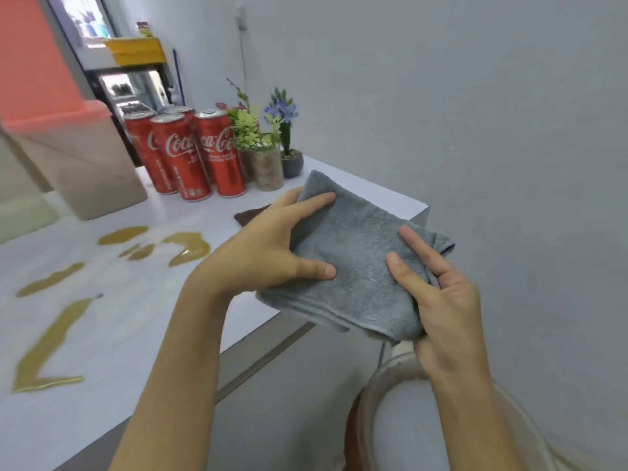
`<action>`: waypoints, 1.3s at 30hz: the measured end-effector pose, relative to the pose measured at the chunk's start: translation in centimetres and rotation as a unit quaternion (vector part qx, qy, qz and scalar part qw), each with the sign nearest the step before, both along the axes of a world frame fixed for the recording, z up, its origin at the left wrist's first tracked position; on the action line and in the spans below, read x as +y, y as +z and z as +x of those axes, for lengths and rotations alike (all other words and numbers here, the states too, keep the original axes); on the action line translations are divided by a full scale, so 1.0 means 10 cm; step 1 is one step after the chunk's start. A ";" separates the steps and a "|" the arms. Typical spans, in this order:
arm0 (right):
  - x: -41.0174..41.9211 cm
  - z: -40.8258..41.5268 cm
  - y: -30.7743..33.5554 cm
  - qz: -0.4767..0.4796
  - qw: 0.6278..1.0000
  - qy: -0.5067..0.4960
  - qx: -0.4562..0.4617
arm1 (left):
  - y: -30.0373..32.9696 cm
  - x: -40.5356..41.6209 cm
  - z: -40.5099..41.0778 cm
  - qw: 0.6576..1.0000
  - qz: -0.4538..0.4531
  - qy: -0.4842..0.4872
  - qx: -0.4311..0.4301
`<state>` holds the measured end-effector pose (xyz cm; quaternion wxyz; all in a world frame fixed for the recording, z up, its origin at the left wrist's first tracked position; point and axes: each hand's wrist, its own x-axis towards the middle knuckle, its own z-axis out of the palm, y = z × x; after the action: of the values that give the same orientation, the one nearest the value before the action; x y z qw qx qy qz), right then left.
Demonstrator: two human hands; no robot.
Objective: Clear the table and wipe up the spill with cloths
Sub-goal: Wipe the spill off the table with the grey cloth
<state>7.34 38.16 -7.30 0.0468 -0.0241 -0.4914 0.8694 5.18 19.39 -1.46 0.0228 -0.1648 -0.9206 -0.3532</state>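
Note:
A folded grey cloth (360,246) is held in the air over the right edge of the white table (136,317). My left hand (272,246) grips its left side, thumb on top and fingers round the far edge. My right hand (445,300) holds its right side, fingers curled round the near corner. Amber spilled liquid (44,348) lies in several puddles across the left and middle of the table, another puddle (190,246) near my left wrist. A dark brown cloth (248,214) lies flat on the table, mostly hidden behind my left hand.
Several red cola cans (183,158) stand at the table's back, beside a glass vase of green plants (265,161) and a small dark pot with a blue flower (289,154). A beige box (88,164) sits at the back left. A round clear-rimmed chair (407,413) is below right.

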 end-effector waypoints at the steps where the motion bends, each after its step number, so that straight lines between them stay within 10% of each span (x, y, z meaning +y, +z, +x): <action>1: -0.12 0.01 0.02 -0.007 1.000 0.019 -0.002 | 0.07 -0.11 0.04 1.000 -0.022 0.013 -0.006; 12: -0.96 0.19 -0.01 0.137 0.951 0.275 0.029 | 0.63 -0.93 0.11 0.942 -0.279 0.116 -0.145; 24: -1.15 0.15 0.00 0.296 0.930 0.216 0.033 | 0.55 -1.00 0.02 0.924 -0.334 0.120 -0.144; 28: -1.07 0.19 0.25 0.483 0.848 0.210 0.051 | 0.48 -1.03 0.02 0.923 -0.341 0.114 -0.139; 33: -1.04 -0.31 0.40 0.625 0.769 -0.047 0.122 | 0.39 -1.06 -0.01 0.931 -0.323 0.101 -0.138; 39: -1.41 -1.17 0.04 0.702 0.661 0.145 0.222 | 0.35 -1.06 -0.14 0.935 -0.305 0.115 -0.138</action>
<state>-4.38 24.11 -6.91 0.0309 0.2810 -0.9281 0.2422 3.74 8.82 2.03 -0.1155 -0.0068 -0.9908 -0.0698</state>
